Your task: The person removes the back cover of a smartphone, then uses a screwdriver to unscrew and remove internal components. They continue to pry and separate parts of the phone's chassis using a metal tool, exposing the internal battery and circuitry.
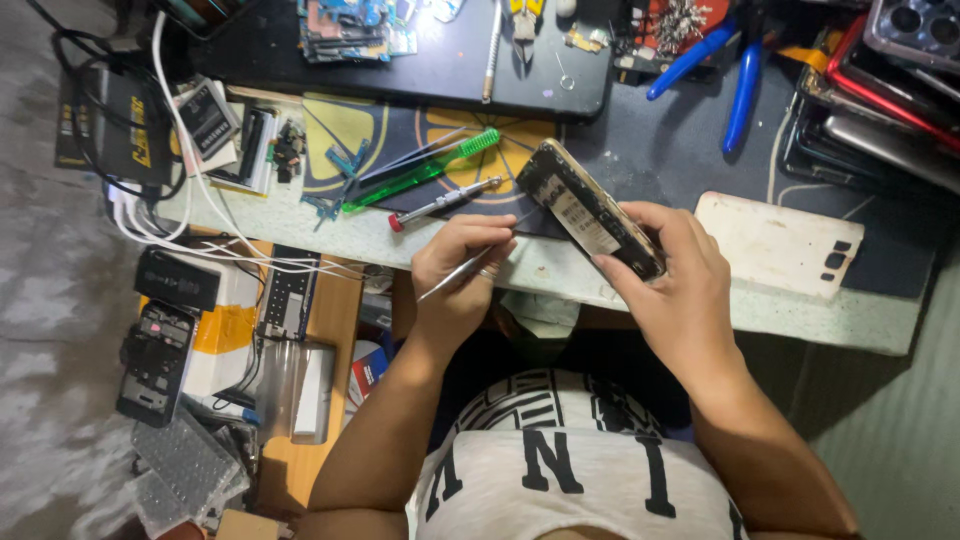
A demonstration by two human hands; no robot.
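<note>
We are holding an opened phone (590, 210) tilted above the counter's (560, 270) front edge, our right hand's (670, 285) fingers wrapping its lower end, while our left hand (455, 275) is pinching thin metal tweezers (468, 270) just beside it. It is looking light, stiff and fragile inside, so we are gripping its rim. A green toothbrush (425, 170), a screwdriver (445, 202) and a white back cover (775, 245) are crowding the counter, leaving open room mostly over its near edge.

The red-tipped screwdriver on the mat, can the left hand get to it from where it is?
Probably yes. The screwdriver lies uncovered just beyond the left hand, nothing between them, though its fingers already hold the tweezers.
</note>
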